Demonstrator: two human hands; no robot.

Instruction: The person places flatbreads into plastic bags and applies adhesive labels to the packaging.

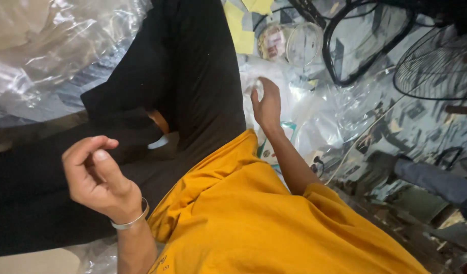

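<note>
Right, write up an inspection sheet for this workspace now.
Surface: patterned grey covering, mostly under plastic.
Job's things: clear plastic sheeting under the right hand.
Clutter: round clear container, yellow paper pieces, more crumpled plastic.
Grippers: right hand open, touching the sheeting; left hand, with a metal bangle, is curled, nothing seen in it.
Cables: black cable loop; thin white cord.
Surroundings: wire fan guard; grey-blue cloth, possibly another person's limb.

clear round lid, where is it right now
In the head view, the clear round lid lies near the top edge, just above the right hand, beside the black wire fan guard.
</note>
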